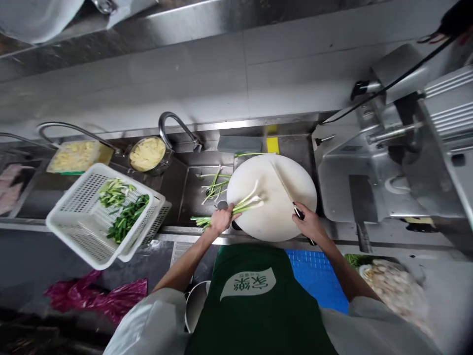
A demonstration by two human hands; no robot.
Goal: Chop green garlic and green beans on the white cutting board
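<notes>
My left hand (220,218) is closed around a bunch of green onions (246,203), whose white ends lie on the round white cutting board (281,222). My right hand (309,223) grips the handle of a kitchen knife (283,185); its blade lies flat across the board, pointing away from me. The board sits over the right part of a steel sink (192,190). Several loose green onion stalks (214,185) lie in the sink basin.
A white plastic basket (74,222) with cut greens sits tilted at the left. A steel pot (148,154) and a tray (76,156) of pale food stand behind it near the faucet (177,125). A steel machine (399,148) stands at the right, a cleaver (358,202) beside it.
</notes>
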